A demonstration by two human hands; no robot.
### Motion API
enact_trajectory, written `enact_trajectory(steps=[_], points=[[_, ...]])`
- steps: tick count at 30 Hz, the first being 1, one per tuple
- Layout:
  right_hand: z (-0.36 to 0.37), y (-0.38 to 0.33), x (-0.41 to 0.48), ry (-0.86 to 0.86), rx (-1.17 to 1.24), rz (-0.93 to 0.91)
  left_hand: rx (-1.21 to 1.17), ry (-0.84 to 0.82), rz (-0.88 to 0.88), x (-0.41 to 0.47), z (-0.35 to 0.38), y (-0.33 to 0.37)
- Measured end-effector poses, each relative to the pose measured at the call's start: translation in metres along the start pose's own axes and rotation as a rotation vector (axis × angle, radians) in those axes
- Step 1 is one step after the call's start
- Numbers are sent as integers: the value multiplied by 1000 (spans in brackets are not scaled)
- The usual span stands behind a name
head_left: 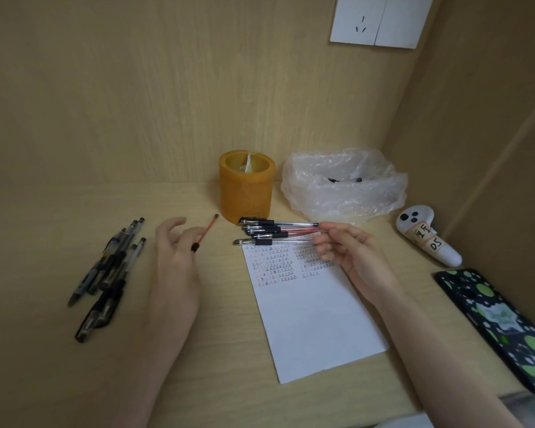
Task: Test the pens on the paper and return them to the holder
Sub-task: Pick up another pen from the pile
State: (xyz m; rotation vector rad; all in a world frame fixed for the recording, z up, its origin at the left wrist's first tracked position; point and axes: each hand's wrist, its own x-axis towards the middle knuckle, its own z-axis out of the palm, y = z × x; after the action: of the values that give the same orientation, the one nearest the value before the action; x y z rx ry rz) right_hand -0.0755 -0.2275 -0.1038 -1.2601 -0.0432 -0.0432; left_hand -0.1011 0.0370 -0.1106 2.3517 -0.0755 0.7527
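An orange cylindrical pen holder (246, 188) stands at the back of the desk. A white paper (309, 310) with small red and black marks lies in front of it. My left hand (175, 261) pinches a thin red pen (207, 231) that points up toward the holder. My right hand (349, 251) grips a bundle of several capped pens (272, 231) by their tail ends, held level over the paper's top edge. Another pile of several dark pens (112, 270) lies on the desk to the left.
A crumpled clear plastic bag (343, 186) sits right of the holder. A white controller (426, 236) with a label lies near the right wall. A black phone with green dots (494, 329) lies at the right front. Wooden walls close in behind and to the right.
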Motion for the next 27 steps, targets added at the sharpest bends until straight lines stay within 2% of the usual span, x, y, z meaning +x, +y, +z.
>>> enact_trajectory(steps=[2,5,10,13,21,27], points=[[1,0,-1,-26,-9,2,-157,26,48,-1,1,8],[6,0,-4,-122,-49,13,-331,-25,139,-3,3,20],[10,3,-8,-380,-87,40,-450,-182,281,-10,9,30],[12,4,-8,-384,-76,22,-499,-259,283,-13,11,33],[12,4,-6,-345,26,-16,-347,-508,130,-16,16,28],[15,4,-8,-361,10,-16,-289,-472,193,-18,17,33]])
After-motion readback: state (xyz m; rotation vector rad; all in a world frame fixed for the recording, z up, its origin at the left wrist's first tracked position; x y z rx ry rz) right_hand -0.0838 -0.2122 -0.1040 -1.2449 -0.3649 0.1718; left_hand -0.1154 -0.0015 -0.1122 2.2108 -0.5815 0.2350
